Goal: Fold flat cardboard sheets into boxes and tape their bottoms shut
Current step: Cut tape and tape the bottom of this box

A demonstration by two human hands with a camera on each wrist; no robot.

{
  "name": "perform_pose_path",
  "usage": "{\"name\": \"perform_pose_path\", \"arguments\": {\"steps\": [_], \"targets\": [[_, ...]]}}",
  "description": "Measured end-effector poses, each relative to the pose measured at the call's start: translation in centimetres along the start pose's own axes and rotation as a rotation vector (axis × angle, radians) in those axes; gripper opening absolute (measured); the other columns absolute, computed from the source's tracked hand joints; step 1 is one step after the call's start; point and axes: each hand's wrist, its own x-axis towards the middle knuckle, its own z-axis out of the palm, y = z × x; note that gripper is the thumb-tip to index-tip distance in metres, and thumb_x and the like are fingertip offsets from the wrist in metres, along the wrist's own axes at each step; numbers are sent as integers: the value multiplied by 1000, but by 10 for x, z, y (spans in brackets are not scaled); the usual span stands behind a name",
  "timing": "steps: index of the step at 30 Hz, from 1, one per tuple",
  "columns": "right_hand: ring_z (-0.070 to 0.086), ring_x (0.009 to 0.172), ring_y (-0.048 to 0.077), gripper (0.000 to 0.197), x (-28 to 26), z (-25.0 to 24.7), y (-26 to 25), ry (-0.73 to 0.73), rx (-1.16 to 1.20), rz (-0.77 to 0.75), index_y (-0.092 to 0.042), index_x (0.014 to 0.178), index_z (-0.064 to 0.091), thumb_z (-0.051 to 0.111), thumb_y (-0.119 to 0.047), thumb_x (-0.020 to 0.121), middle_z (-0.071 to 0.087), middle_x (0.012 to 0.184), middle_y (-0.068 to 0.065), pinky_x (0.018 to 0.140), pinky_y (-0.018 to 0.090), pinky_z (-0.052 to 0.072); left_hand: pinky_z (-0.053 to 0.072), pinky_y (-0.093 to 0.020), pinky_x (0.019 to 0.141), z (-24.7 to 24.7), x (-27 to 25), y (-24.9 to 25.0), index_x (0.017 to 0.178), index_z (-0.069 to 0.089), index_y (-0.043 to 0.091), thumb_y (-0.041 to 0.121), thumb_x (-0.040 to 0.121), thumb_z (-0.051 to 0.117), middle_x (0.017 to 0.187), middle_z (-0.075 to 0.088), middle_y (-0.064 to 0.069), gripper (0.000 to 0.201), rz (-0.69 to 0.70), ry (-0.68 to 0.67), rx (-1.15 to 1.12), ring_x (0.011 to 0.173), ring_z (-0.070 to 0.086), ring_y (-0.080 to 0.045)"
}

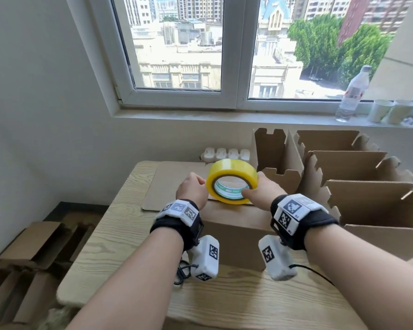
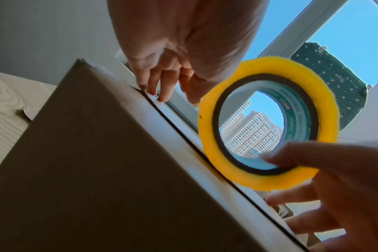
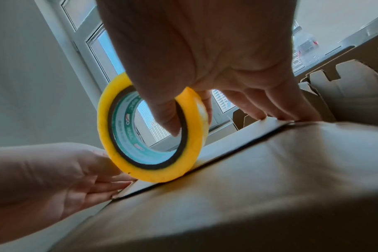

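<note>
A yellow tape roll (image 1: 231, 170) stands on edge on the upturned bottom of a brown cardboard box (image 1: 234, 234), over the flap seam. My right hand (image 1: 262, 189) grips the roll, thumb inside the core and fingers behind it. In the right wrist view the roll (image 3: 162, 175) rests on the box (image 3: 248, 187) under that hand (image 3: 205, 42). My left hand (image 1: 192, 189) is just left of the roll, fingertips down on the box's left end. The left wrist view shows those fingers (image 2: 160, 92) touching the box edge (image 2: 97, 153) beside the roll (image 2: 259, 182).
Several folded boxes (image 1: 355, 182) with open tops stand at the right and back of the wooden table (image 1: 129, 222). A flat cardboard sheet (image 1: 169, 182) lies behind the box. More flat sheets (image 1: 26, 248) lie on the floor, left. A bottle (image 1: 353, 94) and paper cups (image 1: 382, 110) stand on the windowsill.
</note>
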Motion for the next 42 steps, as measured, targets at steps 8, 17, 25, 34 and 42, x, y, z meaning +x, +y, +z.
{"name": "perform_pose_path", "arguments": {"steps": [8,17,25,34,42], "targets": [[55,94,29,31,-9,-2,-28,113,-201,-130,-16,114,43,53,-34,90,58,108,8,75,33,41,41,-26,81,-6,2,-25,95,57,16,12,92,51,114,65,-6,8,-3,22,-69,106,58,-25],[57,100,32,32,-9,-1,-52,130,-195,-185,-15,118,43,52,-26,90,59,108,9,76,32,42,42,-22,81,-14,3,-41,87,62,17,8,86,57,108,68,-5,10,-55,63,-253,102,60,-22],[57,101,32,36,-8,0,-53,120,-227,-185,-16,125,40,51,-19,91,60,108,9,76,32,40,58,-38,81,-22,9,-60,77,58,14,10,86,62,84,66,-4,10,-165,148,-541,78,67,-21],[58,96,34,34,-14,1,-65,110,-323,-229,-16,121,41,51,-17,88,60,103,12,76,36,46,53,-31,51,-25,8,-69,61,48,-4,-19,86,46,61,54,-16,29,-470,42,-958,53,52,-22],[48,84,28,24,-18,1,-75,120,-419,-271,-14,112,39,51,-17,91,50,92,7,72,33,40,54,-25,48,7,10,-78,69,53,1,-9,88,56,64,57,-15,22,-467,-25,-894,57,58,-23]]}}
